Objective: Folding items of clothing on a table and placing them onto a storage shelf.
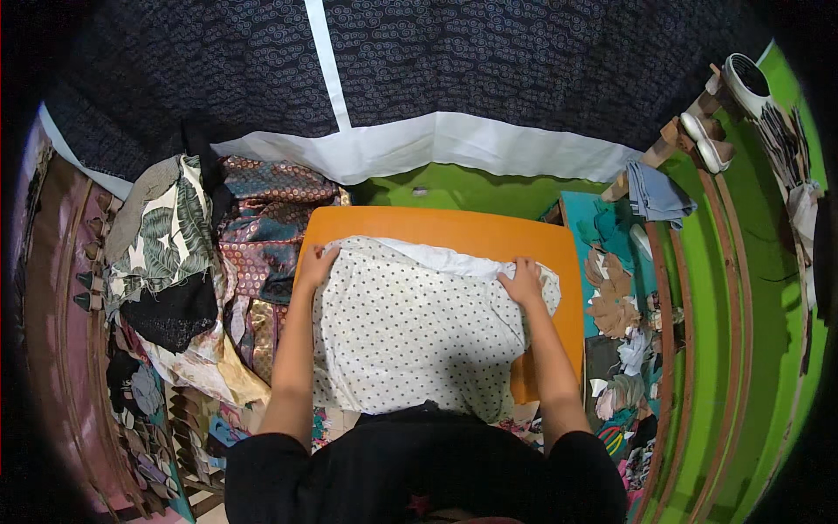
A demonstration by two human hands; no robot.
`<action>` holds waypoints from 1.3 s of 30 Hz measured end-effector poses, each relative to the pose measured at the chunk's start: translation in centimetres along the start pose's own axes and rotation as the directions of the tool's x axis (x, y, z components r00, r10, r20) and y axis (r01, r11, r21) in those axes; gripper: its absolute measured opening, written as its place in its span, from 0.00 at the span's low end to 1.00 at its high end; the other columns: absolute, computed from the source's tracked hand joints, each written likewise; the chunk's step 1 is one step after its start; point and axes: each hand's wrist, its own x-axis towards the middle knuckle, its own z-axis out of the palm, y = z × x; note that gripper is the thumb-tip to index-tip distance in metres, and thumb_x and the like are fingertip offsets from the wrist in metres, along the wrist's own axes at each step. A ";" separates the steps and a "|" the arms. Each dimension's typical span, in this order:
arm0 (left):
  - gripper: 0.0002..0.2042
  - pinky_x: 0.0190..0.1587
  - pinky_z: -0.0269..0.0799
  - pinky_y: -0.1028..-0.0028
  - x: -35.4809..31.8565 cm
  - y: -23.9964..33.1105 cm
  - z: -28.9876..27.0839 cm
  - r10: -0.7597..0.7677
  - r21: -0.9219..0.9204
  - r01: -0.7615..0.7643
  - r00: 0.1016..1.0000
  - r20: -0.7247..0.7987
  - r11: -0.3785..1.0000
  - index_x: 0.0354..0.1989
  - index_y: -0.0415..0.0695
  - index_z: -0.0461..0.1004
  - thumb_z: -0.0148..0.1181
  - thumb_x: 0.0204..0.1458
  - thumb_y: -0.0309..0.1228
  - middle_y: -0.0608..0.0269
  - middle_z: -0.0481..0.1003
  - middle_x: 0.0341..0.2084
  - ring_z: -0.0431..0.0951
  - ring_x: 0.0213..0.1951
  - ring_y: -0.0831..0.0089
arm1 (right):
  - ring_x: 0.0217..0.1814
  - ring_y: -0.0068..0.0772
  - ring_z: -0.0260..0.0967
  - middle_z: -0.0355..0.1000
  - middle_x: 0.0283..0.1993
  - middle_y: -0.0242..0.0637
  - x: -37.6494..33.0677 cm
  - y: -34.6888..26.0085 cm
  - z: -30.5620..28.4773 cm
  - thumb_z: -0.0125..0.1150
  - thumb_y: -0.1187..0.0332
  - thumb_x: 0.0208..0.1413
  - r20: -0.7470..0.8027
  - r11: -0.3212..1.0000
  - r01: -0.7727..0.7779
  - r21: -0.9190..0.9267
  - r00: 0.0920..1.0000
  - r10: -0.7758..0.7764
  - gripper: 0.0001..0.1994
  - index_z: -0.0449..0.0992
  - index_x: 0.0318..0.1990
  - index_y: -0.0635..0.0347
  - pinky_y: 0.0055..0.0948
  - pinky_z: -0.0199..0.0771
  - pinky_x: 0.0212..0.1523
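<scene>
A white cloth with small dark dots [419, 323] is spread over an orange tabletop [454, 220], and its near end hangs over the front edge toward my body. Along its far edge a plain white strip [445, 259] shows, like an underside or second layer. My left hand [319, 265] grips the cloth at its far left corner, fingers bent over the edge. Near the far right end, my right hand [524, 282] holds the cloth with its fingers closed on it. A rumpled bit of the cloth sticks out to the right of that hand.
Heaped fabrics, including a leaf-print cloth [170, 236] and a shiny patterned cloth [271, 205], lie left of the table. At right, a teal shelf [572, 210] carries fabric scraps [614, 301]. Wooden rails [738, 349] line the green wall. A dark patterned curtain [524, 70] hangs behind.
</scene>
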 end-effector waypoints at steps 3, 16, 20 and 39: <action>0.29 0.38 0.66 0.75 -5.3 1.5 0.6 -0.290 0.051 0.290 0.957 -0.005 0.956 0.40 0.29 0.64 0.64 0.35 0.40 0.54 0.71 0.35 0.71 0.36 0.70 | 0.63 0.54 0.34 0.41 0.62 0.45 -5.2 -0.1 1.4 0.57 0.51 0.39 -0.353 0.996 -0.086 0.032 0.931 0.092 0.37 0.50 0.58 0.50 0.65 0.33 0.53; 0.26 0.36 0.67 0.75 -6.2 3.2 -0.1 -0.302 -0.151 0.331 0.935 0.187 0.931 0.39 0.34 0.69 0.63 0.36 0.42 0.57 0.72 0.34 0.72 0.34 0.72 | 0.65 0.51 0.31 0.36 0.63 0.50 -6.4 2.8 4.1 0.64 0.50 0.32 -0.337 0.919 -0.134 0.371 0.903 0.268 0.46 0.43 0.60 0.43 0.60 0.32 0.56; 0.27 0.39 0.66 0.74 -2.3 3.9 0.7 -0.321 -0.396 0.443 0.885 0.338 0.805 0.42 0.35 0.67 0.64 0.36 0.41 0.57 0.71 0.37 0.71 0.37 0.70 | 0.63 0.49 0.40 0.42 0.60 0.56 -4.3 1.9 3.1 0.69 0.51 0.26 -0.229 0.832 -0.189 0.521 0.908 0.350 0.55 0.38 0.61 0.52 0.45 0.43 0.58; 0.30 0.47 0.64 0.74 0.4 15.2 -2.5 0.216 -0.480 -0.027 0.913 0.345 0.877 0.50 0.37 0.59 0.60 0.32 0.17 0.60 0.68 0.43 0.68 0.45 0.71 | 0.38 0.30 0.65 0.67 0.36 0.35 -3.4 -3.1 -7.1 0.59 0.81 0.25 -0.465 0.415 0.403 0.816 0.884 0.056 0.27 0.64 0.42 0.64 0.25 0.65 0.39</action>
